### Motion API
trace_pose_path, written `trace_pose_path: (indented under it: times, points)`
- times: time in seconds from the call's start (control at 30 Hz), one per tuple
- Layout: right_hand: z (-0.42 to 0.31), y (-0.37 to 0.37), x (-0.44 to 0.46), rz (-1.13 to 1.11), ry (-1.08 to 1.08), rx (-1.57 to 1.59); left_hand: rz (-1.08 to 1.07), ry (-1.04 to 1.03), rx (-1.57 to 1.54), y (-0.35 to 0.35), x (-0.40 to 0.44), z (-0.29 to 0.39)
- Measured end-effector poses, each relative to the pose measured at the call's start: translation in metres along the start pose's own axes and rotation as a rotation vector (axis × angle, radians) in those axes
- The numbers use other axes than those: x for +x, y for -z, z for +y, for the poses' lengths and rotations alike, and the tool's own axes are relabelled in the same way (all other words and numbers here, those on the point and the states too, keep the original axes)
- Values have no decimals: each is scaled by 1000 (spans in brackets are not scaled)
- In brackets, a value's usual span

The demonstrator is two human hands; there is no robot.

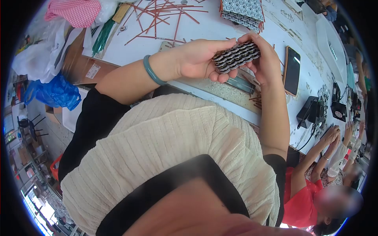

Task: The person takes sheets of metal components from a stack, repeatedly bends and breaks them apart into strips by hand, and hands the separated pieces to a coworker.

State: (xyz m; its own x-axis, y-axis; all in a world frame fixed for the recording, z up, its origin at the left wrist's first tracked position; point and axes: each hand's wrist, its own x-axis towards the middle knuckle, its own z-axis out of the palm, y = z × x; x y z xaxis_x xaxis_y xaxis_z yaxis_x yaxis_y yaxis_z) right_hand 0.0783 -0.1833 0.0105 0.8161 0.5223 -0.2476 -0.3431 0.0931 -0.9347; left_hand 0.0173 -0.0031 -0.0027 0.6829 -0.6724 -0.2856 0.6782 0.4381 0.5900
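Between my two hands is a small block of dark metal parts (237, 57) stacked in wavy rows. My left hand (201, 59) holds its left end, with the thumb along the top edge and the fingers curled under it. On the right end, my right hand (265, 59) grips with the fingers bent over the top and side. Below the block, a metal bar fixture (241, 84) lies on a speckled board (204, 87). Behind my hands stands a larger stack of patterned silvery pieces (242, 13).
Thin reddish-brown sticks (155, 19) lie scattered at the back. A phone (291, 70) and a black device (309, 113) with a cable are at the right. Green strands (104, 37), plastic bags (53, 92) and cardboard (84, 65) are at the left. A person in red (301, 200) sits at the lower right.
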Motion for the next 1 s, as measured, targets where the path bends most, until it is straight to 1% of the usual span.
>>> trace_pose_path:
  times: [0.17,0.27,0.37,0.47,0.57,0.67,0.77,0.87,0.97,1.0]
  points:
    - [-2,4,-2,-63,-54,-25,-58,-48,-95,-2,2,-13]
    - [-2,3,-3,-51,-31,15,-95,-59,-104,-2,4,-15]
    - [-4,6,-3,-110,-22,77,-60,-52,-99,-7,1,-13]
    - [-6,7,-5,-141,-23,109,-98,-98,-101,-9,0,-15]
    - [-3,10,-2,-208,-8,121,-84,-105,-117,-15,-4,-13]
    - [-2,5,-3,-173,20,62,-69,-105,-117,-16,-9,-12]
    - [1,9,-3,-265,68,32,-66,-116,-126,-20,-13,-12]
    - [-6,-2,-13,-257,193,-93,-99,-120,-58,-14,-13,-13]
    - [-5,7,-11,-301,134,-114,-41,-121,-47,-16,-12,-14]
    - [-7,7,-12,-288,129,-99,-69,-119,-55,-14,-12,-15]
